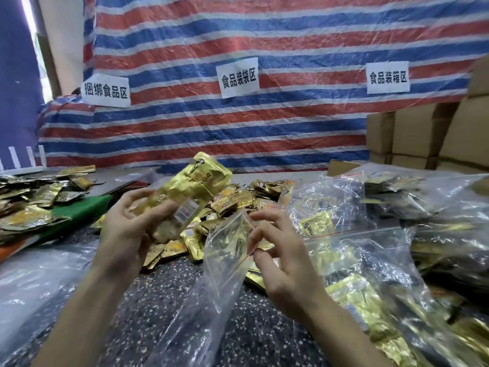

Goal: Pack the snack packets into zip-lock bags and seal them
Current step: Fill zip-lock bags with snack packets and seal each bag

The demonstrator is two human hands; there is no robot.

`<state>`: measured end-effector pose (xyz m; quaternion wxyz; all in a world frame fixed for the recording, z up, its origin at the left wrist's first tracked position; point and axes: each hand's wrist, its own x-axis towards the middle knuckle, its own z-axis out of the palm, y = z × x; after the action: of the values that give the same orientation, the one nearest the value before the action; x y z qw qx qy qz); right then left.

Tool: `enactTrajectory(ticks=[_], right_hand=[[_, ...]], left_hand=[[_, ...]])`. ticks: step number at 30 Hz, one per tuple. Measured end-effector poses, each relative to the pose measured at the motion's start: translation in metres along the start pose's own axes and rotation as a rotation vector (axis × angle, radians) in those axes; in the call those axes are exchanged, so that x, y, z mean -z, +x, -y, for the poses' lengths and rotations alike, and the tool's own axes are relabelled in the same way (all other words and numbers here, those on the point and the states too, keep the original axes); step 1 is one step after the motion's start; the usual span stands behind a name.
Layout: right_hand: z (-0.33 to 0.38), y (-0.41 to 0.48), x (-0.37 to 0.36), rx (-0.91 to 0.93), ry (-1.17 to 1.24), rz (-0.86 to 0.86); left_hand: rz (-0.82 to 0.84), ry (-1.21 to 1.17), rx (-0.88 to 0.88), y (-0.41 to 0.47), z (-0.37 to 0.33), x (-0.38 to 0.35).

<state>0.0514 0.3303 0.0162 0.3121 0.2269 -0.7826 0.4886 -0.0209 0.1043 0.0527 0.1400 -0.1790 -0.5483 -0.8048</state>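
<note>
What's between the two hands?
Head view: the clear plastic zip-lock bag, pinched by the right hand, hangs between it and the left hand, which grips a bundle of shiny gold snack packets. Loose gold packets lie behind.

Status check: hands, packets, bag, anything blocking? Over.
Left hand gripping gold foil snack packet bundle. Right hand pinching mouth of clear plastic zip-lock bag, bundle not yet in. Nothing between them.

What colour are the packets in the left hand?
Shiny gold snack packets, seen in the head view.
</note>
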Motion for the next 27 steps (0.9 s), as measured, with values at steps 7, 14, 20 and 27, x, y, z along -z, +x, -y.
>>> enactTrajectory(ticks=[7, 14, 20, 27], right_hand=[[0.002, 0.000, -0.003, 0.037, -0.012, -0.019], [-0.009, -0.002, -0.005, -0.060, -0.050, -0.030], [-0.007, -0.002, -0.005, -0.068, 0.012, -0.074], [-0.007, -0.004, -0.011, -0.051, 0.037, -0.055]], left_hand=[[0.094, 0.016, -0.104, -0.018, -0.014, -0.015], [0.028, 0.394, 0.013, -0.023, -0.024, -0.017], [-0.132, 0.423, -0.008, -0.022, -0.021, -0.016], [0.033, 0.641, -0.082, -0.038, -0.013, -0.037]])
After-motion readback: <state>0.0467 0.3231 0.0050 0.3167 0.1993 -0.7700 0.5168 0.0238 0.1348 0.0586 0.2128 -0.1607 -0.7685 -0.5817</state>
